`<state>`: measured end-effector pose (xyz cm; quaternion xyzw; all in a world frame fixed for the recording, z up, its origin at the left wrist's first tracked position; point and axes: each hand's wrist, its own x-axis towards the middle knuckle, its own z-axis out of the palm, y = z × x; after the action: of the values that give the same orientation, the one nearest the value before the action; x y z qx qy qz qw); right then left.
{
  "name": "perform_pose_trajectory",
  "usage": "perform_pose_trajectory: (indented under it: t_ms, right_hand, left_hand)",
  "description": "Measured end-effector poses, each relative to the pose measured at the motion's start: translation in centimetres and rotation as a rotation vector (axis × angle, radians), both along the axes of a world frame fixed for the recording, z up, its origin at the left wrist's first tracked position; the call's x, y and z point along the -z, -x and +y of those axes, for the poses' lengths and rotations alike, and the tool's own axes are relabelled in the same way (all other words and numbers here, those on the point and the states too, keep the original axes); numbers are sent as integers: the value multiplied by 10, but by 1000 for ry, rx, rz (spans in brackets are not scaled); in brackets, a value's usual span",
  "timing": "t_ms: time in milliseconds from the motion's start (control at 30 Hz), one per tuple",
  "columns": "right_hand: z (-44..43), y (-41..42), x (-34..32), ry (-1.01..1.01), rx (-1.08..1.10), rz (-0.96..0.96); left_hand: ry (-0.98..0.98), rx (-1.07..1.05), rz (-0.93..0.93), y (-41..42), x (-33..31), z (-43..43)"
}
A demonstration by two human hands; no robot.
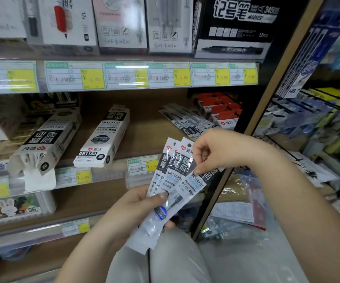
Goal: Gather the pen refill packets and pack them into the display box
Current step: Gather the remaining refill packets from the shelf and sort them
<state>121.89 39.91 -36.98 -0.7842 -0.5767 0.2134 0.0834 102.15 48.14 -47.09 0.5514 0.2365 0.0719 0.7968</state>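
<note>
- A fanned bundle of pen refill packets (pixel 173 176) is held up in front of the shelving, near and centre, well apart from any box.
- The left hand (pixel 136 205) grips the bundle's lower part, thumb across the front and fingers curled behind.
- The right hand (pixel 212 152) pinches the rightmost packet of the fan, thumb on its front.
- More loose packets (pixel 187 123) lie on the shelf (pixel 144 135), far right, not yet gathered.
- The display box (pixel 44 141), far left, lies tipped with its near flap open and packets showing inside. A second box (pixel 103 137) beside it looks closed.
- Gathering seems partway done. The held bundle has not yet been packed.
</note>
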Motion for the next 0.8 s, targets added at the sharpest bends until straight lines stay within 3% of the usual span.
perform_pose_trajectory:
  t_ms: [100, 200, 300, 367, 433, 500, 800]
  right_hand:
    - [-1, 4, 3, -128, 5, -40]
    - [-1, 4, 11, -313, 84, 59]
    - [0, 4, 31, -797, 337, 251]
    - [1, 14, 48, -948, 507, 542]
    - [3, 30, 70, -778, 545, 905]
    - [5, 49, 90, -550, 530, 1035]
    - [2, 65, 74, -396, 268, 723]
  left_hand:
    - [-71, -18, -10, 1, 1, -1]
    - [-101, -59, -36, 2, 0, -3]
    - [-129, -143, -50, 1, 0, -3]
    - [-121, -192, -77, -1, 0, -3]
    - [-113, -225, -100, -3, 0, -3]
    - [-134, -228, -97, -5, 0, -3]
    - [-36, -133, -81, -1, 4, 2]
